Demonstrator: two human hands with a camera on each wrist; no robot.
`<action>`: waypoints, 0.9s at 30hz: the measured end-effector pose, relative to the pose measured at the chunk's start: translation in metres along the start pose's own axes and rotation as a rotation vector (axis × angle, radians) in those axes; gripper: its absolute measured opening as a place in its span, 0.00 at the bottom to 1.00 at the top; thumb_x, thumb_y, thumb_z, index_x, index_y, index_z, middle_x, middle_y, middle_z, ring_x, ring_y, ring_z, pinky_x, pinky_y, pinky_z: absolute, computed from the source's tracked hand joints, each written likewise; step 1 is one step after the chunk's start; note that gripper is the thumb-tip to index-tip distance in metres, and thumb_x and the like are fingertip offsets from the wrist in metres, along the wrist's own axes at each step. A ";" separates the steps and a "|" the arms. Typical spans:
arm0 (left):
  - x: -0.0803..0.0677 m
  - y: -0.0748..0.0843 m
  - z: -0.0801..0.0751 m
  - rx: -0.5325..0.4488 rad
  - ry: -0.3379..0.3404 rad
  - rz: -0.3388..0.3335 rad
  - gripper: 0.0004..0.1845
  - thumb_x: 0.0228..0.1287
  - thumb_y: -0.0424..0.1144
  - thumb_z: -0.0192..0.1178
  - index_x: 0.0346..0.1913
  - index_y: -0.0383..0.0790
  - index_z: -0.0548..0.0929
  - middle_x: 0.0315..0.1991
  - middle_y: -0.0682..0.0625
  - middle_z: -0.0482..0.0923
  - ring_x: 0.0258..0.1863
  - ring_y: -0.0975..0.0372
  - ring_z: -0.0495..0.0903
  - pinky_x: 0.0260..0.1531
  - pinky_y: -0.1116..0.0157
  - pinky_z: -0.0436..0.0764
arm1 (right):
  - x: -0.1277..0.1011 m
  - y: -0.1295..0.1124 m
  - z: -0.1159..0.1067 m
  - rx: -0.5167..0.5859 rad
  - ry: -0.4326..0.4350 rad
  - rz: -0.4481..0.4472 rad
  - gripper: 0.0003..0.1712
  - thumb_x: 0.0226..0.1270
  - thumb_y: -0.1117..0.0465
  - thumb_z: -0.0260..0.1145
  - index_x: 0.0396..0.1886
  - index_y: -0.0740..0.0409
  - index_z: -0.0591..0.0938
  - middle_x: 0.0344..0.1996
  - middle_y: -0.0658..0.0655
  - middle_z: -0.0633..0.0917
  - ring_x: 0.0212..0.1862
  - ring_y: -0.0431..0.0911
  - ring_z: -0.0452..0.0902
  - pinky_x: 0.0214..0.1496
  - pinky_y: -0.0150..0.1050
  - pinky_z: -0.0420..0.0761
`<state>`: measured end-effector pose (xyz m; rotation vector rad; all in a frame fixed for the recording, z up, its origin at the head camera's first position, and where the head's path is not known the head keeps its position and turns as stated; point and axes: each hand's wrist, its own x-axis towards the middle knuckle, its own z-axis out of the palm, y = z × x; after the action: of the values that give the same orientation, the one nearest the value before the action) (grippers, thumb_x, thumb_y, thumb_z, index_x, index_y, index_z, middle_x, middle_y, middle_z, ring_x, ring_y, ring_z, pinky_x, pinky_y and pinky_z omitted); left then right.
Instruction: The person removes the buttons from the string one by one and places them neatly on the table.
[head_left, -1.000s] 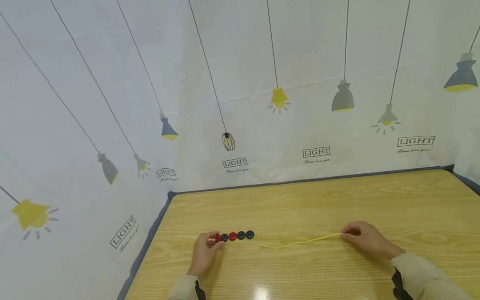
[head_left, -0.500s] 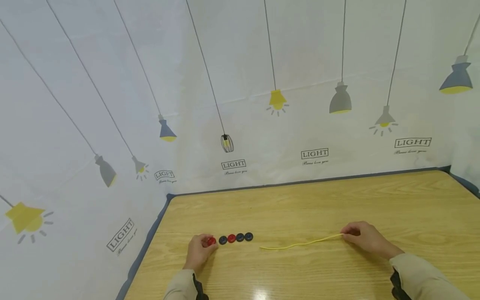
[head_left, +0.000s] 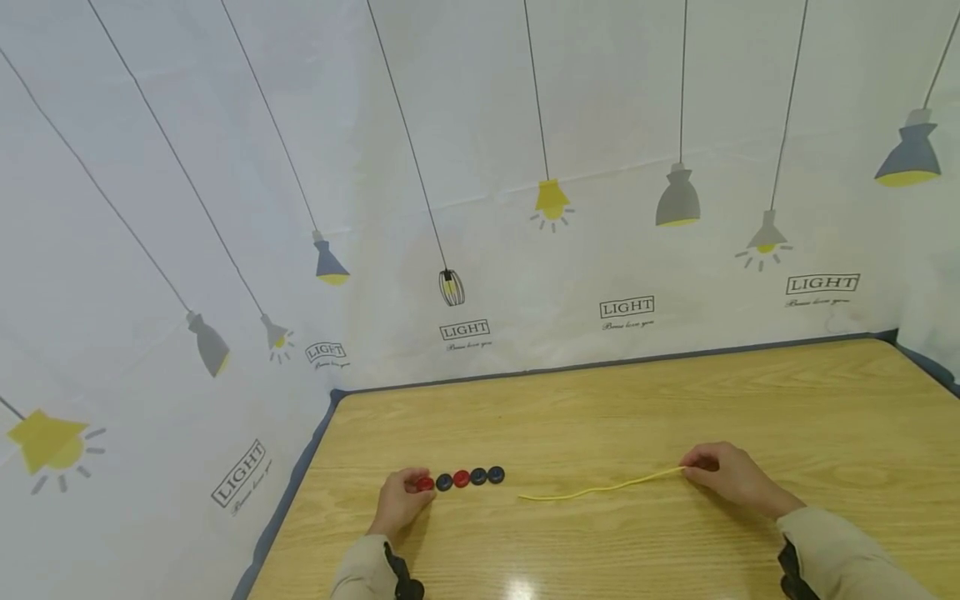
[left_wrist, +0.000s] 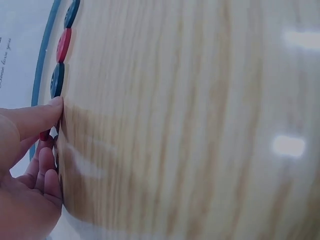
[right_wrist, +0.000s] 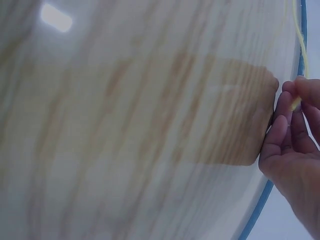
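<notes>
"LIGHT" printed repeatedly on lamp-pattern backdrop (head_left: 630,307) behind tabletop (head_left: 600,417). Left hand (head_left: 401,500) at left end of button row (head_left: 468,477), grip pinching red button (head_left: 425,483); dark, red, dark, dark buttons beside it. Yellow string (head_left: 600,487) lies mid-tabletop, right of buttons. Right hand (head_left: 727,475) grip pinches string's right end.
</notes>
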<state>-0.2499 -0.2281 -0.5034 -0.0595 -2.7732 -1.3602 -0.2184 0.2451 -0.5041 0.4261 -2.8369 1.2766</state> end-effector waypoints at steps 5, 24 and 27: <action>-0.001 -0.001 0.001 -0.033 0.017 -0.032 0.18 0.44 0.24 0.64 0.43 0.24 0.77 0.37 0.39 0.77 0.33 0.56 0.74 0.32 0.66 0.72 | 0.000 -0.001 -0.001 -0.002 0.002 -0.006 0.02 0.57 0.64 0.62 0.30 0.58 0.80 0.29 0.49 0.79 0.31 0.36 0.72 0.34 0.34 0.73; -0.007 0.001 0.002 -0.111 0.062 -0.098 0.18 0.46 0.22 0.62 0.45 0.25 0.76 0.38 0.38 0.76 0.35 0.55 0.72 0.32 0.65 0.70 | -0.003 -0.005 -0.011 -0.003 -0.035 0.067 0.10 0.57 0.68 0.61 0.38 0.69 0.79 0.35 0.59 0.80 0.39 0.52 0.75 0.39 0.44 0.75; -0.007 0.001 0.002 -0.114 0.068 -0.102 0.18 0.47 0.23 0.62 0.45 0.26 0.76 0.38 0.39 0.76 0.34 0.56 0.71 0.31 0.66 0.70 | -0.004 -0.007 -0.013 -0.015 -0.040 0.043 0.11 0.58 0.68 0.60 0.39 0.70 0.78 0.35 0.60 0.80 0.39 0.54 0.75 0.39 0.46 0.75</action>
<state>-0.2429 -0.2260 -0.5037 0.1228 -2.6749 -1.5125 -0.2139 0.2512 -0.4913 0.3968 -2.9023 1.2673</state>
